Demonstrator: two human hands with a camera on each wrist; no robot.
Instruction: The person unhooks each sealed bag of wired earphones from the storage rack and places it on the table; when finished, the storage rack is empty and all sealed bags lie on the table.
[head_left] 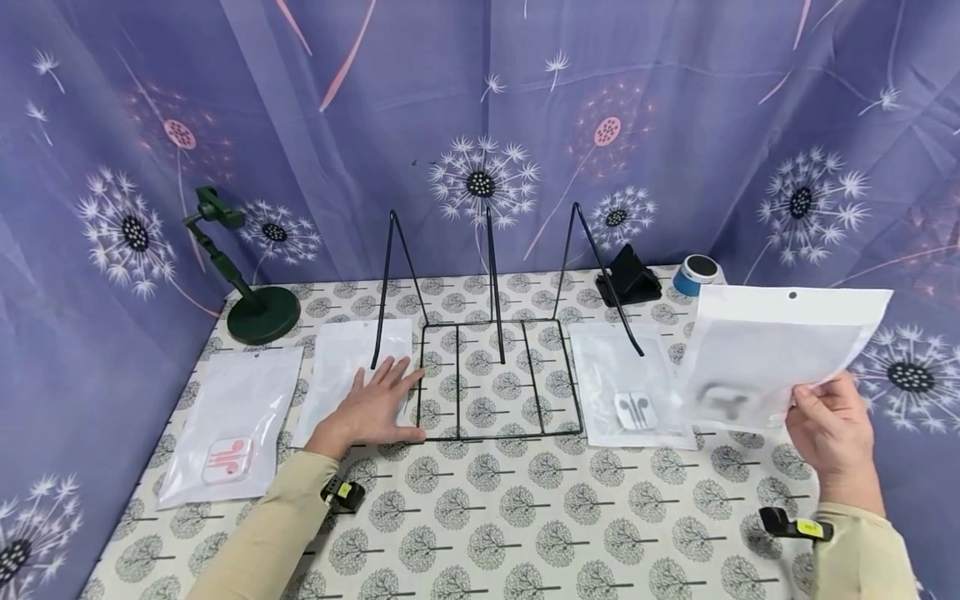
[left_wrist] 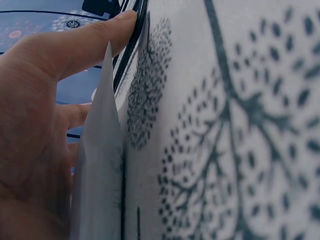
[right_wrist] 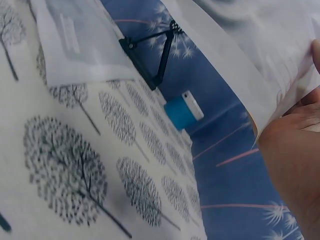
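Note:
My right hand (head_left: 836, 425) pinches the right edge of a white zip pouch (head_left: 772, 342), raised above the table; a dark shape shows blurred through its lower part. My left hand (head_left: 375, 408), fingers spread, lies over a second white pouch (head_left: 341, 354) and at the left side of a black wire rack (head_left: 458, 383). In the left wrist view the thumb (left_wrist: 95, 40) touches the rack's dark wire, and the pouch edge (left_wrist: 100, 150) stands beside the palm. What that pouch holds is hidden by the hand.
A pouch with pink earphones (head_left: 228, 460) lies at the far left; one with white-cased earphones (head_left: 635, 411) lies right of the rack. Behind stand a green phone stand (head_left: 262, 315), a black folding stand (head_left: 630, 275) and a blue round speaker (head_left: 693, 275). A dandelion-patterned curtain (head_left: 480, 83) encloses the table.

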